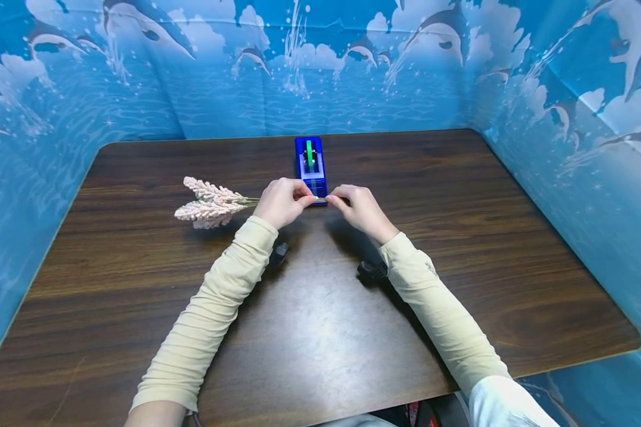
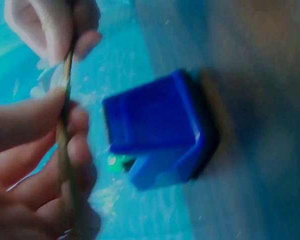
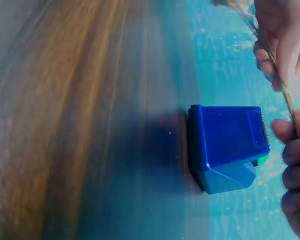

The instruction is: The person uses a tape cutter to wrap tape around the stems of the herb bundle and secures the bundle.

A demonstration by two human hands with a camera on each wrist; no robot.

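A bunch of pale pink artificial flowers (image 1: pixel 208 204) points left in the head view, its thin stems (image 1: pixel 250 201) running level into both hands. My left hand (image 1: pixel 282 203) grips the stems between thumb and fingers. Close to its right, my right hand (image 1: pixel 359 210) pinches the stem ends (image 3: pixel 289 100). A short stretch of stem shows between the two hands, with a paler yellowish patch on it in the left wrist view. Just behind the hands stands a blue tape dispenser (image 1: pixel 313 185) with a green roll (image 1: pixel 310 153); the fingers overlap its near end in the head view.
The dark wood-grain table (image 1: pixel 486 249) has its far edge right behind the dispenser. A blue curtain (image 1: pixel 235 107) with dolphins hangs around the back and sides. Black wrist devices (image 1: pixel 279 254) sit under both forearms.
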